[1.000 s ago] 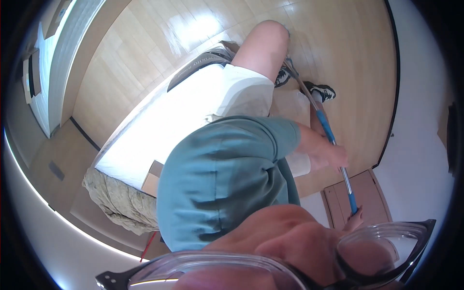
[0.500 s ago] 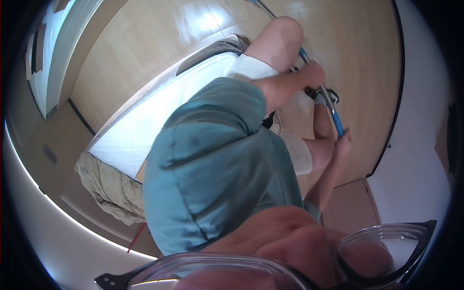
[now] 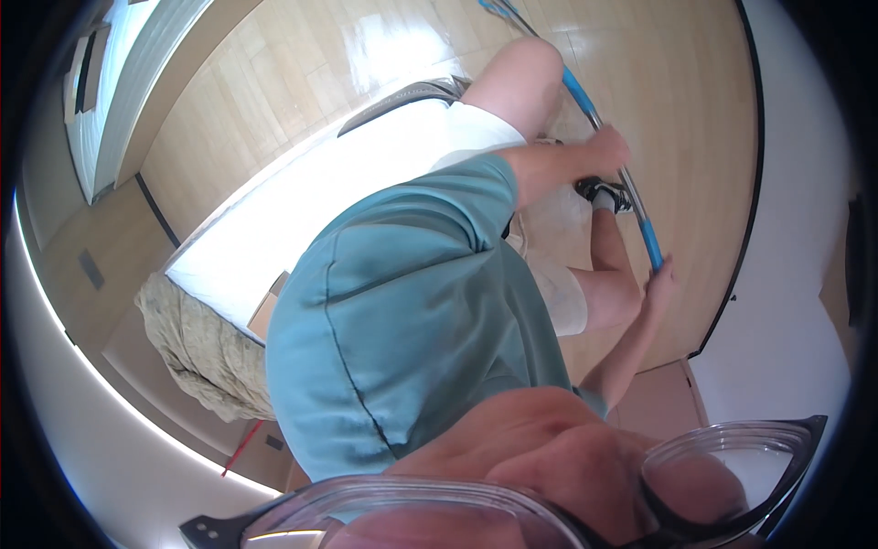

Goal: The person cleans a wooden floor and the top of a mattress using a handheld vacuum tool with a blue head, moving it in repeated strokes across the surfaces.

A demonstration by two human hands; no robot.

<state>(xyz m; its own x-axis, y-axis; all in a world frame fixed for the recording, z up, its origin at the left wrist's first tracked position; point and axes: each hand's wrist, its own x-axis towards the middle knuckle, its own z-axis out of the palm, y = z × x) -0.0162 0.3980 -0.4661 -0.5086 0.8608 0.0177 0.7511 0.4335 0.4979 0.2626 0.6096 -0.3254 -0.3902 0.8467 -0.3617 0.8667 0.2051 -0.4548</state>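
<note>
A long silver pole with blue sleeves (image 3: 577, 91) runs slantwise from the top edge down to the right of my legs. Round its bare metal middle, my left hand (image 3: 607, 146) is closed. My right hand (image 3: 660, 272) grips the near end, at the lower blue sleeve. At the far end, a blue looped piece (image 3: 497, 7) shows, partly cut off by the top edge, so its kind cannot be made out. The pole passes just right of my bent left knee (image 3: 530, 64) and my black shoe (image 3: 604, 193).
Left of me stands a bed with a white mattress (image 3: 229, 233) and a rumpled olive blanket (image 3: 201, 352). A grey printed strip (image 3: 402, 102) lies along its far edge. Light wooden flooring (image 3: 677, 91) stretches around, bounded on the right by a white wall (image 3: 796, 137) with dark skirting.
Both hands have shifted slightly to the right with the pole, my right hand also a little nearer. More of the pole's far end and its blue looped piece now shows.
</note>
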